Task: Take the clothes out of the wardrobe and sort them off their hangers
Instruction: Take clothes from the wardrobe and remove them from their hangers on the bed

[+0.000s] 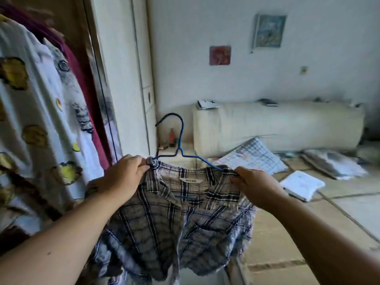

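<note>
Shirt of grey-and-navy checked cotton (176, 219) hangs in the air before the person, out of the wardrobe and held up over the bed. It is still on its thin blue wire hanger (181, 149), whose hook stands free above the collar. The left hand (123, 177) has its grip closed on the left shoulder of the shirt, where the cloth is bunched at the end of the hanger. The right hand (255, 188) pinches the right shoulder in the same way, at the other end of the wire. The shirt looks ready to slip off — I judge the step in hand is to pull the shoulders off the hanger.

On the bed with the pale cover (277, 233) lies a folded blue-and-white checked cloth (253, 159), maybe one piece already sorted. At the left, a white printed garment with yellow shapes (35, 120) and a dark red garment (86, 89) still hang in the wardrobe — so most of the work seems left.
</note>
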The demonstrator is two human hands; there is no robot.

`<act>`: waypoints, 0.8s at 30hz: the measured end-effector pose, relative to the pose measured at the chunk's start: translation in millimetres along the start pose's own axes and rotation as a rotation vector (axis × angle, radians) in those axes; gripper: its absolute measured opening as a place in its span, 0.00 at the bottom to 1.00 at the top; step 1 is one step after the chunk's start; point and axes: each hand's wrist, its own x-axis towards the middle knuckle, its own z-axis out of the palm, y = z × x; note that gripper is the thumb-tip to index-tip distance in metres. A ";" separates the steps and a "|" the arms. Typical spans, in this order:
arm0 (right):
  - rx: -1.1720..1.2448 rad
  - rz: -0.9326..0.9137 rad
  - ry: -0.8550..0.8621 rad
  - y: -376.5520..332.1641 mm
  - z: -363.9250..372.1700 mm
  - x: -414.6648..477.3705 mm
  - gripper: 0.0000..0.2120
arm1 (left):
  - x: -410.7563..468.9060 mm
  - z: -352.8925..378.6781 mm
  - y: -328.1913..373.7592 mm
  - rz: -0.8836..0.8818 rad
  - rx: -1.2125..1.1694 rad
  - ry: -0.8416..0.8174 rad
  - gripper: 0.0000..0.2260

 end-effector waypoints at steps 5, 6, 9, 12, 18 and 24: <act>0.122 0.256 -0.167 62.9 -0.1 -96.2 0.08 | -21.8 50.6 65.9 0.189 -0.067 -0.150 0.06; 0.145 0.316 -0.194 77.4 1.4 -118.8 0.07 | -28.2 64.1 81.7 0.226 -0.058 -0.208 0.07; 0.207 0.462 -0.231 122.2 5.2 -182.9 0.05 | -44.6 103.1 132.8 0.311 -0.055 -0.361 0.07; 0.184 0.598 -0.261 169.4 -2.7 -245.9 0.06 | -65.2 145.1 195.9 0.399 -0.102 -0.527 0.08; 0.195 0.900 -0.293 266.4 -43.6 -360.1 0.08 | -113.4 225.1 337.5 0.526 -0.127 -0.800 0.09; 0.211 1.054 -0.284 356.9 -75.6 -421.1 0.08 | -148.2 297.0 451.1 0.613 -0.151 -0.905 0.07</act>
